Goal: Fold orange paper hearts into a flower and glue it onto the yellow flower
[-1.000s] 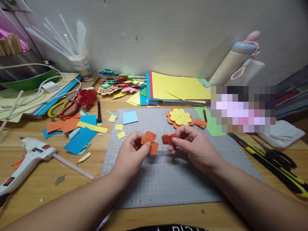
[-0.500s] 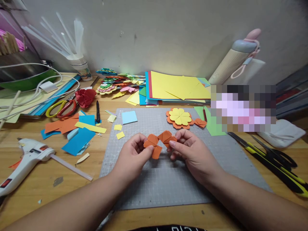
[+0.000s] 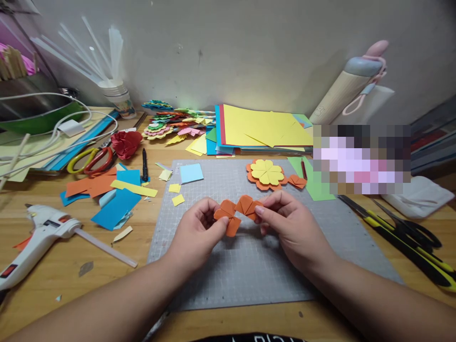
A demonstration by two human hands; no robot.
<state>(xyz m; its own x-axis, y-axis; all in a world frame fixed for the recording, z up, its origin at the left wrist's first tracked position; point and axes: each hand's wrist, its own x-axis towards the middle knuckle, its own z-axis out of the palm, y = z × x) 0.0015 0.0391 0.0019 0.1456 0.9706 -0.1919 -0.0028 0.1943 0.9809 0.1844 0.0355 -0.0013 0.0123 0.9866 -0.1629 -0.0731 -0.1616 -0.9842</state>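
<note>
Above the grey cutting mat (image 3: 199,280), my left hand (image 3: 199,228) pinches a folded orange paper petal piece (image 3: 228,214) between thumb and fingers. My right hand (image 3: 283,218) pinches a second orange paper petal piece (image 3: 246,207) by its right side. The inner edges of the two pieces come close together; I cannot tell whether they are joined. Beyond my hands lies a paper flower, its yellow layer (image 3: 267,172) resting on an orange layer (image 3: 252,182). Beside it on the mat is a small orange folded petal (image 3: 297,181).
A glue gun (image 3: 46,232), blue paper scraps (image 3: 116,209) and red-and-yellow-handled scissors (image 3: 98,160) lie left. Light blue squares (image 3: 191,173) sit on the mat. Behind is a coloured paper stack (image 3: 263,126). Black scissors (image 3: 416,232) and a yellow-black cutter (image 3: 402,247) lie right.
My right hand and its orange piece have shifted slightly right, with the thumb nearer the piece's right edge. The left hand's piece has moved only a little.
</note>
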